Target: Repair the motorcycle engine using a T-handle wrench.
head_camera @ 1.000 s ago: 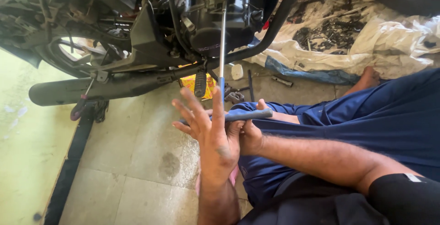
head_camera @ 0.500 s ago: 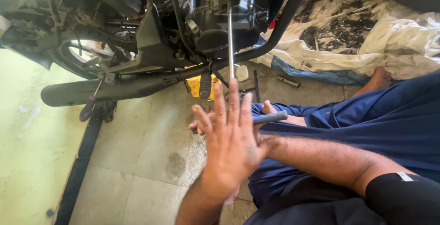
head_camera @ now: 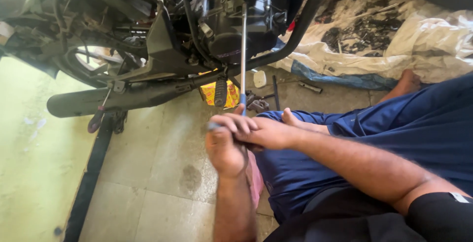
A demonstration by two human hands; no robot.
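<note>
While a motorcycle [head_camera: 187, 40] fills the far left of the scene, standing over a pale tiled floor [head_camera: 162, 173], its dark engine [head_camera: 236, 40] sits at the far centre and its long black exhaust pipe [head_camera: 123, 99] runs low towards the left. To the far right, a crumpled white sheet [head_camera: 419, 45] lies on the floor with dark greasy parts scattered over it. On the near right, the person's blue-clad legs [head_camera: 394, 133] stretch across the floor, one bare foot [head_camera: 406, 82] resting just beside the sheet.

A long T-handle wrench [head_camera: 243, 50] stands nearly upright in the middle, its thin steel shaft reaching from the hands up into the engine. Both hands meet at its near end. The left hand [head_camera: 225, 148] is clenched around the cross handle from below, the grey tip of the handle showing just to its left. The right hand [head_camera: 261, 132] lies over the left, its fingers [head_camera: 231, 122] curled and clamped on the same handle where the blue collar of the shaft begins.

Just beyond the hands, a small yellow packet [head_camera: 209, 93] lies under the frame beside a ribbed black footpeg [head_camera: 220, 92], and a few small metal tools [head_camera: 258, 105] lie on the floor near the wrench's shaft.
</note>
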